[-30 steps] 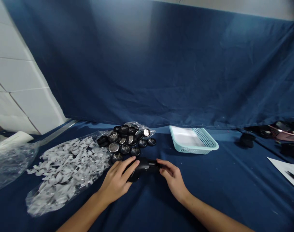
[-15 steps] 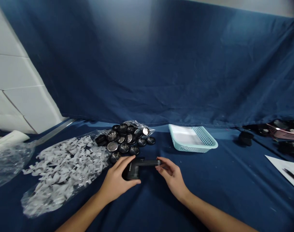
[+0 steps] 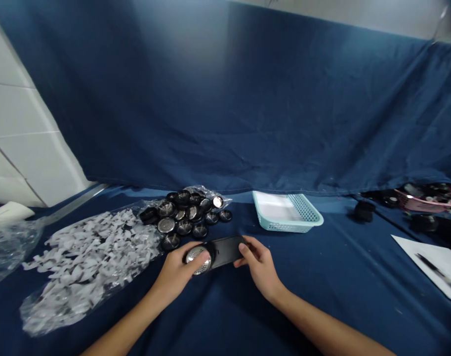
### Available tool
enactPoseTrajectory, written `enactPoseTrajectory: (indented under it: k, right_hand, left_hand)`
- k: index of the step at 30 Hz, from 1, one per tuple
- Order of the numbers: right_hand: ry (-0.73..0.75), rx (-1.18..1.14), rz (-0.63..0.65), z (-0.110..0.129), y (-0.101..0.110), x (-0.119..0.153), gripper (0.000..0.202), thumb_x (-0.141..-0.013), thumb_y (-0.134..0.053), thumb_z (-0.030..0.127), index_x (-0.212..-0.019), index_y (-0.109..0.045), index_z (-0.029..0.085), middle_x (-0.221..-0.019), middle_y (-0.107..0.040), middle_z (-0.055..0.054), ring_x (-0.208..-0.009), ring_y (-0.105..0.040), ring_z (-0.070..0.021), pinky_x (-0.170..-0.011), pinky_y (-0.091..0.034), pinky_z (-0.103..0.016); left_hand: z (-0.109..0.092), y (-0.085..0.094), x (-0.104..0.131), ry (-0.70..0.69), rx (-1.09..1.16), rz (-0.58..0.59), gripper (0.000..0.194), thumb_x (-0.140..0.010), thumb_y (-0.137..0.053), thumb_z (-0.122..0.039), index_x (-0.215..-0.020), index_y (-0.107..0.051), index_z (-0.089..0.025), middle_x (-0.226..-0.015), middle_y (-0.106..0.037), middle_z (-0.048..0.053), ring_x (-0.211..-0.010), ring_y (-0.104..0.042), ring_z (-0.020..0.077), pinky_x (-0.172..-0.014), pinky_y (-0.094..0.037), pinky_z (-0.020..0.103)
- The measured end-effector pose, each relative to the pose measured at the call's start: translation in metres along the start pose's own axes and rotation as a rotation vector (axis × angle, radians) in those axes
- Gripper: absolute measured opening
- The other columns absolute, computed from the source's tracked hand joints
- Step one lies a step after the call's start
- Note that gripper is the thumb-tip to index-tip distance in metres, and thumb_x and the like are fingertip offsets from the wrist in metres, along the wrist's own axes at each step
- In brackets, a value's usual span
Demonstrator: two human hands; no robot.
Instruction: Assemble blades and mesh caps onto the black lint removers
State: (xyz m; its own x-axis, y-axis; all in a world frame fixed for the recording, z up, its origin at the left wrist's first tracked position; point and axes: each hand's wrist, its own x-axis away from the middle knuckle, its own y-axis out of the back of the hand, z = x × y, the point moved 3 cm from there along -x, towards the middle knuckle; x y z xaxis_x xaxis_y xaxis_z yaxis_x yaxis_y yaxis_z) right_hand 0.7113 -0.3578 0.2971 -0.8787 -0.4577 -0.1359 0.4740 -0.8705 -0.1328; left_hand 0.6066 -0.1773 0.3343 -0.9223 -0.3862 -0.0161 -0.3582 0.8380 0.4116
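A black device (image 3: 225, 251) with a round, perforated silver head at its left end is held between both hands above the blue cloth. My left hand (image 3: 179, 269) is closed round the head end, its thumb resting on the silver mesh. At the other end, my right hand (image 3: 260, 264) pinches the black body, thumb on top and fingers behind. Just beyond my left hand lies a pile of round black caps (image 3: 184, 212), some with silver mesh, partly on clear plastic.
Left of the caps, many pale curved pieces (image 3: 99, 252) lie on a plastic bag. A turquoise basket (image 3: 288, 227) with white paper stands behind my right hand. Farther right are a paper sheet (image 3: 425, 252) with a pen and a pink basket (image 3: 421, 203) of dark parts.
The device has been turned so its silver mesh head and flat black face now show. My left thumb has come onto the mesh. The view has shifted slightly right.
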Motion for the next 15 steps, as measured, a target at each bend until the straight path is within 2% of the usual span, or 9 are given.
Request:
enactPoseTrajectory:
  k: [1,3,5,7,10,12,15]
  right_hand:
    - [0.013,-0.006,-0.01,0.011,0.003,-0.003,0.042,-0.082,-0.063,0.048,-0.107,-0.062,0.015,-0.084,-0.065,-0.004,-0.057,-0.066,-0.0148,-0.057,-0.056,-0.028]
    - [0.056,0.015,-0.024,0.04,0.011,-0.008,0.041,-0.081,-0.064,0.045,-0.11,-0.061,0.016,-0.084,-0.066,-0.004,-0.059,-0.065,-0.0158,-0.056,-0.056,-0.03]
    - [0.116,0.083,-0.016,0.075,0.023,-0.011,0.041,-0.081,-0.065,0.041,-0.114,-0.06,0.018,-0.086,-0.067,-0.005,-0.066,-0.067,-0.0185,-0.054,-0.057,-0.03]
    - [0.2,0.146,0.007,0.111,0.035,-0.008,0.038,-0.083,-0.063,0.038,-0.115,-0.06,0.019,-0.09,-0.067,-0.006,-0.075,-0.068,-0.0206,-0.056,-0.058,-0.03]
    - [0.317,0.257,0.018,0.157,0.053,0.008,0.033,-0.087,-0.06,0.036,-0.117,-0.061,0.021,-0.1,-0.068,-0.007,-0.086,-0.068,-0.0221,-0.067,-0.06,-0.033]
    - [0.401,0.387,0.003,0.18,0.062,0.022,0.031,-0.089,-0.059,0.031,-0.118,-0.062,0.023,-0.109,-0.067,-0.007,-0.093,-0.067,-0.0214,-0.076,-0.059,-0.033]
    - [0.561,0.597,0.005,0.203,0.068,0.041,0.033,-0.087,-0.06,0.021,-0.12,-0.063,0.027,-0.118,-0.066,-0.003,-0.101,-0.065,-0.0197,-0.086,-0.056,-0.031]
  left_hand:
    - [-0.01,-0.002,0.0,0.047,0.042,0.001,0.052,-0.077,-0.059,-0.058,-0.109,-0.065,-0.018,-0.086,-0.071,0.006,-0.071,-0.067,0.023,-0.052,-0.051,0.028]
    - [-0.04,-0.002,-0.001,0.042,0.081,-0.028,0.055,-0.073,-0.065,-0.057,-0.114,-0.062,-0.021,-0.097,-0.071,0.006,-0.08,-0.068,0.0246,-0.057,-0.054,0.029]
    - [-0.08,0.001,0.0,-0.097,0.086,-0.025,0.058,-0.068,-0.073,-0.051,-0.118,-0.06,-0.024,-0.112,-0.068,0.006,-0.096,-0.067,0.0266,-0.075,-0.056,0.033]
    - [-0.12,0.008,0.003,-0.254,0.045,-0.063,0.059,-0.07,-0.072,-0.049,-0.122,-0.056,-0.026,-0.118,-0.065,0.006,-0.1,-0.066,0.027,-0.084,-0.055,0.037]
    - [-0.168,0.014,0.015,-0.543,-0.255,-0.115,0.064,-0.069,-0.075,-0.046,-0.127,-0.052,-0.032,-0.125,-0.06,0.003,-0.109,-0.061,0.0273,-0.094,-0.051,0.04]
    - [-0.185,0.017,0.024,-0.688,-0.439,-0.187,0.064,-0.069,-0.075,-0.046,-0.126,-0.051,-0.035,-0.128,-0.058,0.0,-0.114,-0.058,0.0271,-0.1,-0.047,0.041]
    - [-0.186,0.018,0.032,-0.773,-0.583,-0.299,0.065,-0.068,-0.073,-0.05,-0.127,-0.049,-0.037,-0.128,-0.057,-0.002,-0.114,-0.058,0.0275,-0.1,-0.047,0.041]
